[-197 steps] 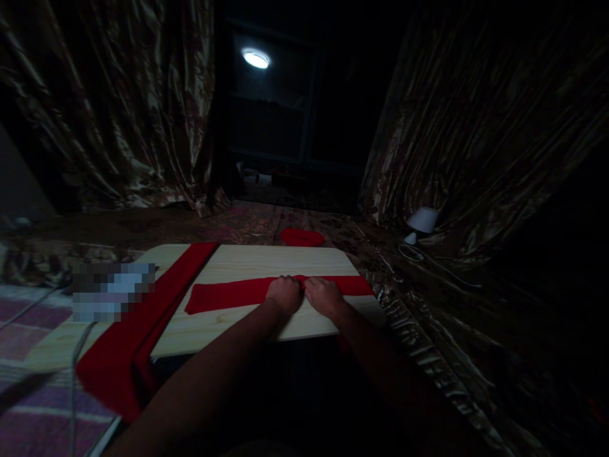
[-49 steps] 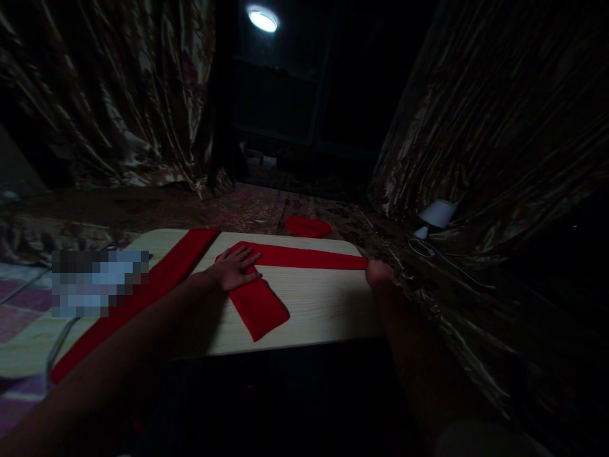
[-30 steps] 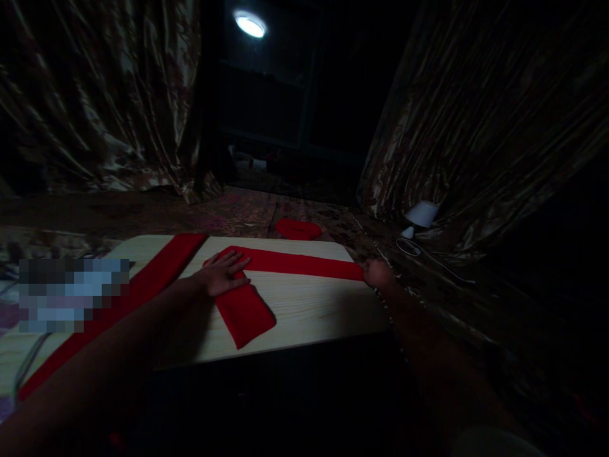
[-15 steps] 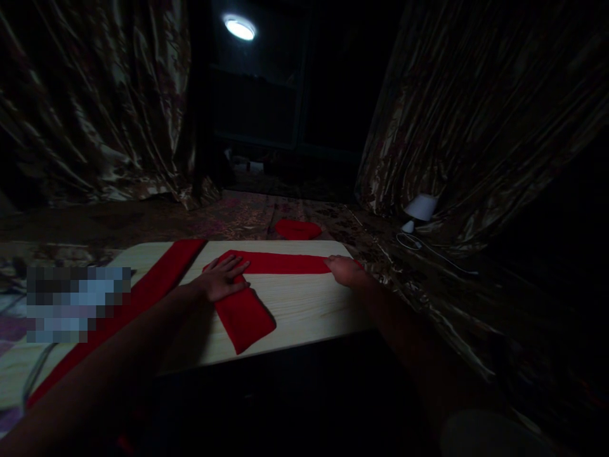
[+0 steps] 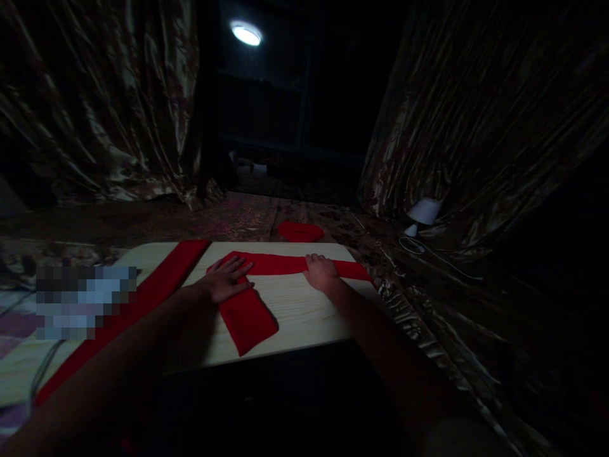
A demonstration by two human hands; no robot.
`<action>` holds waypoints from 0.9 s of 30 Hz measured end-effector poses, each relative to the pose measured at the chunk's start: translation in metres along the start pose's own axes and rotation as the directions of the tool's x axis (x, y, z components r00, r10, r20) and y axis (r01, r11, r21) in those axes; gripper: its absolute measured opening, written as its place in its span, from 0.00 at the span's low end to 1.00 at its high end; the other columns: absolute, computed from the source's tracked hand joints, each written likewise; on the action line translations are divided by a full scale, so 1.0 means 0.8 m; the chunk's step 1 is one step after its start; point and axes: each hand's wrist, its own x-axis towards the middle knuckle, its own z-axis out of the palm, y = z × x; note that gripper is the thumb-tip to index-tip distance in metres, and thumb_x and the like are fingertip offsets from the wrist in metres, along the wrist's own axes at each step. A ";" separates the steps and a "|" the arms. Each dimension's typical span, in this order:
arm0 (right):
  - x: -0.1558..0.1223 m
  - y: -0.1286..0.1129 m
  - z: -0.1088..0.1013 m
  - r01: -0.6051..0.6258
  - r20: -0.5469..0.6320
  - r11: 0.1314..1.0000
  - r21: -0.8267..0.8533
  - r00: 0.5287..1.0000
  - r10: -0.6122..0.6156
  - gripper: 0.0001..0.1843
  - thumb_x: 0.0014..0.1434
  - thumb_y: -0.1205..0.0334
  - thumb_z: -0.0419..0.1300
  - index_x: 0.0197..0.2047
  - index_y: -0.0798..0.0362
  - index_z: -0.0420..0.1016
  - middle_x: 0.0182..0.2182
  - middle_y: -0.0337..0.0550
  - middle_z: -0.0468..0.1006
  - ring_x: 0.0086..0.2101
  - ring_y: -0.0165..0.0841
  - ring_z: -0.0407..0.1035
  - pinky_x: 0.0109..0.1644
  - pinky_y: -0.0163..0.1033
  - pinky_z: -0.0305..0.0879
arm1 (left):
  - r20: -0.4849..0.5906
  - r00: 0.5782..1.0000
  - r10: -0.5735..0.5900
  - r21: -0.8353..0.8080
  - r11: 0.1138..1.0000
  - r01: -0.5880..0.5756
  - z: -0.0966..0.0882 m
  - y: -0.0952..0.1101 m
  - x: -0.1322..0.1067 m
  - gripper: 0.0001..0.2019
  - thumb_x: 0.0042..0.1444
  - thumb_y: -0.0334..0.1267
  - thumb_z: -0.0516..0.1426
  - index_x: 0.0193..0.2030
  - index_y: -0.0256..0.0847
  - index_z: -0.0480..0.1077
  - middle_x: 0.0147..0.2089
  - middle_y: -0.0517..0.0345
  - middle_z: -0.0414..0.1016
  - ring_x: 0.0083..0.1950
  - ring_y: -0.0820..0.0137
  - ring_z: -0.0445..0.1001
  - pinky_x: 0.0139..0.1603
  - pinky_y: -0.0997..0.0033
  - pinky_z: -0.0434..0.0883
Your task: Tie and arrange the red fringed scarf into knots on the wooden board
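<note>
A long red cloth strip [image 5: 278,264] lies across a pale wooden board [image 5: 304,311], its left end folded down toward me into a diagonal flap [image 5: 247,317]. My left hand [image 5: 227,279] lies flat with fingers spread on the fold's corner. My right hand [image 5: 320,271] rests palm down on the strip's middle, fingers stretched out. A second red strip [image 5: 143,301] runs diagonally over the board's left part.
A small folded red piece [image 5: 301,231] lies on the patterned floor beyond the board. A white lamp [image 5: 421,212] with a cable stands at the right by shiny curtains [image 5: 476,139]. A blurred patch sits on the board's left. A ceiling light [image 5: 246,33] glows above.
The strip's left end was folded down into a diagonal flap. My right hand slid left from the strip's right end to its middle. My left hand stayed on the fold.
</note>
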 end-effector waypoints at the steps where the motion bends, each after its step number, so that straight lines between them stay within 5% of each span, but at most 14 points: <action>1: 0.004 -0.010 0.000 0.031 -0.010 1.000 -0.007 0.999 -0.031 0.25 0.68 0.57 0.52 0.65 0.58 0.64 0.56 0.60 0.73 0.52 0.45 0.69 0.53 0.47 0.67 | 0.004 1.000 -0.004 -0.003 1.000 0.004 0.000 0.000 0.000 0.39 0.63 0.66 0.40 0.77 0.52 0.42 0.78 0.53 0.37 0.79 0.58 0.33 0.74 0.45 0.35; 7: 0.026 -0.029 0.000 0.065 0.040 0.998 -0.024 0.997 -0.064 0.23 0.69 0.71 0.44 0.62 0.61 0.68 0.53 0.63 0.76 0.53 0.44 0.70 0.52 0.45 0.68 | -0.002 1.000 0.000 -0.024 1.000 0.000 0.005 -0.005 0.002 0.36 0.66 0.62 0.37 0.77 0.53 0.42 0.79 0.54 0.37 0.79 0.59 0.33 0.74 0.45 0.34; 20: -0.012 0.103 0.023 -0.345 0.158 0.933 -0.099 0.920 0.357 0.20 0.67 0.72 0.45 0.53 0.62 0.75 0.45 0.66 0.80 0.47 0.45 0.77 0.49 0.44 0.71 | -0.084 0.996 0.009 -0.087 0.996 -0.016 0.008 -0.002 0.001 0.37 0.64 0.63 0.42 0.76 0.50 0.48 0.78 0.51 0.42 0.78 0.56 0.37 0.73 0.46 0.36; 27: 0.002 0.115 0.019 -0.425 0.140 0.904 -0.037 0.894 0.426 0.22 0.65 0.73 0.47 0.57 0.62 0.72 0.46 0.65 0.80 0.47 0.44 0.78 0.47 0.40 0.71 | -0.155 0.987 0.045 -0.086 0.994 -0.059 0.008 0.002 -0.009 0.35 0.64 0.63 0.44 0.75 0.57 0.46 0.79 0.53 0.38 0.79 0.55 0.33 0.73 0.42 0.35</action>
